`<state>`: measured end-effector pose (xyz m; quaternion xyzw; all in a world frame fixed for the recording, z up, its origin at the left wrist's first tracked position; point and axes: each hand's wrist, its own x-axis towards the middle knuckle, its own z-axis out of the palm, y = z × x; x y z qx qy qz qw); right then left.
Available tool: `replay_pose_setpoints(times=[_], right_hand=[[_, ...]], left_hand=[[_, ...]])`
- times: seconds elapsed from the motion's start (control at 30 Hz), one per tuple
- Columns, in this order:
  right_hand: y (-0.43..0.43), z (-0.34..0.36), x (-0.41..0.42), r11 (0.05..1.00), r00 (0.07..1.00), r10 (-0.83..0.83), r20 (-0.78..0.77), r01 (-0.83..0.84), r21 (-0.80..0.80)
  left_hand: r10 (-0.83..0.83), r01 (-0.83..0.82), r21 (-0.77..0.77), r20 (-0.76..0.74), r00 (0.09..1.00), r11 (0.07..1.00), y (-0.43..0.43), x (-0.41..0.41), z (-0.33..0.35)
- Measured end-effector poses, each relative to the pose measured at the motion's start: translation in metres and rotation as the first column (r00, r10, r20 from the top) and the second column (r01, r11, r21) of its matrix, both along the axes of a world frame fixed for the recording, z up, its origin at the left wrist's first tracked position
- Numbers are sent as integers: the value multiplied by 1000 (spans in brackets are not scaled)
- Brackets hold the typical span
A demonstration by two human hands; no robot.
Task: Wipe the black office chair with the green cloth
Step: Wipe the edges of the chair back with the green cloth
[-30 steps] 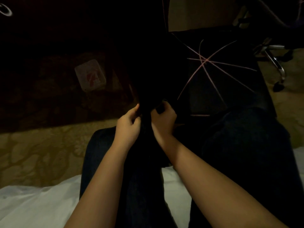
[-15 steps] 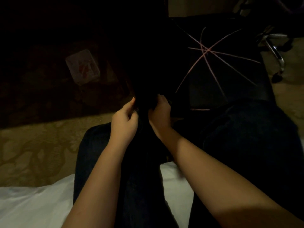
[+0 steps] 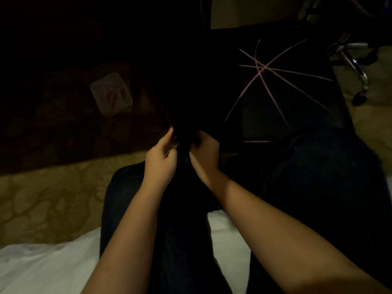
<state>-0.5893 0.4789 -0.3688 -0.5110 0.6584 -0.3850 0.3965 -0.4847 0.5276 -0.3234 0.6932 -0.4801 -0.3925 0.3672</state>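
Both hands are close together: left hand [image 3: 161, 160] and right hand [image 3: 204, 154] each pinch a dark bunched cloth [image 3: 185, 143] between them. It's too dim to tell if it's green. Its length runs straight away from the hands. The office chair [image 3: 358, 68], only a chrome leg and caster showing, sits well off to the far right, so I'd guess the right hand's nearer.

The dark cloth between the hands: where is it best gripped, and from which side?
Probably at its gathered middle, from both sides at once. There the dark cloth narrows into a bunched fold, thin enough to pinch; the left hand holds it from the left and the right hand from the right. Its edges are lost in shadow.
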Motion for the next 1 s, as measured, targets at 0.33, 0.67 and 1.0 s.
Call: replay_pose_setpoints(times=[0.33,0.67,1.0], right_hand=[[6,18,1,979,969,188,-162,-199,-53],[-6,-4,5,961,916,274,-293,-254,106],[-16,-56,1,922,947,295,-124,-248,298]], left_hand=[[-4,4,-4,-22,1000,1000,2,-7,7],[-3,3,-18,30,1000,1000,-1,-3,-2],[1,0,-29,17,1000,1000,-1,3,-17]])
